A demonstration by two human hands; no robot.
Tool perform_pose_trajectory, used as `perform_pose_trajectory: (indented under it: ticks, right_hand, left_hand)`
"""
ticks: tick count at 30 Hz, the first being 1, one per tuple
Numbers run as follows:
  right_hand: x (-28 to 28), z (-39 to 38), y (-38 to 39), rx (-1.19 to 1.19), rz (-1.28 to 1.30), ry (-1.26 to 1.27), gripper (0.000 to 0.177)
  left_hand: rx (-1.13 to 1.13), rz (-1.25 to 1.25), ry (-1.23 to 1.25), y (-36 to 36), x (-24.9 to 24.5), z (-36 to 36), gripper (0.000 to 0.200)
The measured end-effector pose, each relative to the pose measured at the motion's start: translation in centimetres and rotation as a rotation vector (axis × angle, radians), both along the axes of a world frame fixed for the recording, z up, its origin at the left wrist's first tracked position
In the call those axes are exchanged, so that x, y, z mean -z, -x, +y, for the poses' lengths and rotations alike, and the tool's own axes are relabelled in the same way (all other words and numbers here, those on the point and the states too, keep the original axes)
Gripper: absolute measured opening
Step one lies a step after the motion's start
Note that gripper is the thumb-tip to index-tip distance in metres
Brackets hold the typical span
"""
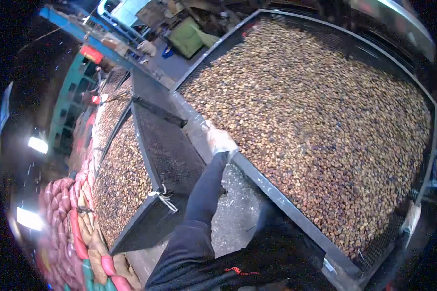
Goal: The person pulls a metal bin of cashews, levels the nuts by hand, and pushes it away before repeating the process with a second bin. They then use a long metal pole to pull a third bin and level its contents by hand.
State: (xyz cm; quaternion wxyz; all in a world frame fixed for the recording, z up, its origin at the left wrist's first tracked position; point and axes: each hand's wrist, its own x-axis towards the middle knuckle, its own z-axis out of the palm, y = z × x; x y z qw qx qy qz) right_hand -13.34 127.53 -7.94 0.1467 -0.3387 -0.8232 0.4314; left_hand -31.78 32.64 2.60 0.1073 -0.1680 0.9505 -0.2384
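"Grey-rimmed tray (272,191), before the wearer (277,254): heavy?"
"Likely, and stiff; load (315,126) may slide. Take the edges."
"Grip?"
"Left hand (221,141) clasps the near edge; right hand (412,218), at the right edge, I can't tell."

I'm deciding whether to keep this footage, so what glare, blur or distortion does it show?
Head view: fisheye distortion, the large tray bowed at its edges; head view: glare, two lights at left blown out white; head view: pink sacks at lower left blurred; head view: left hand pale, detail washed out.
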Motion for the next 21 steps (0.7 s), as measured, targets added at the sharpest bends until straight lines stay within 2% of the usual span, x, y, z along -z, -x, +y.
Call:
perform_pose_trajectory:
  ticks: [1, 2, 3, 4, 5, 6, 8, 9, 13, 16, 19, 20, 21]
  right_hand:
    - [1.4, 1.5, -0.9, -0.033, 0.01, 0.011, 0.032]
    - [2.9, 3.5, -1.4, -0.119, 0.028, 0.136, 0.035]
    - [3.4, 4.7, -0.2, -0.206, 0.041, 0.262, 0.038]
    - [0.5, 2.1, -0.4, -0.204, -0.078, 0.123, 0.051]
    - [-0.2, 1.0, -0.8, -0.194, -0.13, 0.056, 0.052]
    - [-0.1, 0.9, -0.5, -0.193, -0.143, 0.033, 0.054]
    - [-0.8, 0.4, -0.5, -0.188, -0.155, 0.011, 0.056]
    - [-0.9, 0.1, -0.5, -0.193, -0.149, -0.009, 0.058]
    - [-1.4, -1.0, 1.8, -0.247, -0.146, -0.094, 0.063]
    - [-8.6, -8.4, 1.3, -0.204, -0.256, -0.248, 0.068]
    - [-15.4, -15.2, 2.0, 0.089, -0.389, -0.219, 0.072]
    - [-14.5, -15.1, 1.5, 0.14, -0.274, -0.338, 0.076]
    - [-16.2, -16.5, 0.6, 0.025, -0.203, -0.55, 0.076]
  left_hand:
    - [0.031, -0.028, 0.075, -0.2, -0.2, 0.4, 0.049]
    - [0.047, -0.051, 0.077, -0.2, 0.2, 0.3, 0.041]
    - [0.064, -0.073, 0.079, -0.2, 0.5, 0.2, 0.045]
    - [0.07, -0.041, 0.095, -0.5, 0.9, -0.6, 0.049]
    - [0.075, -0.008, 0.11, -0.7, 1.1, -1.2, 0.053]
    - [0.038, -0.042, 0.083, -1.1, -1.2, 0.0, 0.046]
    - [-0.017, -0.113, 0.017, -1.2, -4.4, 2.5, 0.053]
    - [-0.02, -0.096, 0.003, -1.0, -3.8, 2.1, 0.049]
    - [0.094, 0.108, -0.048, -1.4, 2.5, -4.5, 0.034]
    - [0.344, 0.205, -0.122, -0.8, 6.5, -11.4, 0.026]
    - [0.605, 0.342, -0.207, 2.9, 11.4, -15.6, 0.024]
    - [0.669, 0.394, -0.237, 3.7, 12.9, -16.5, 0.024]
    - [0.725, 0.437, -0.282, 4.2, 13.3, -17.1, 0.026]
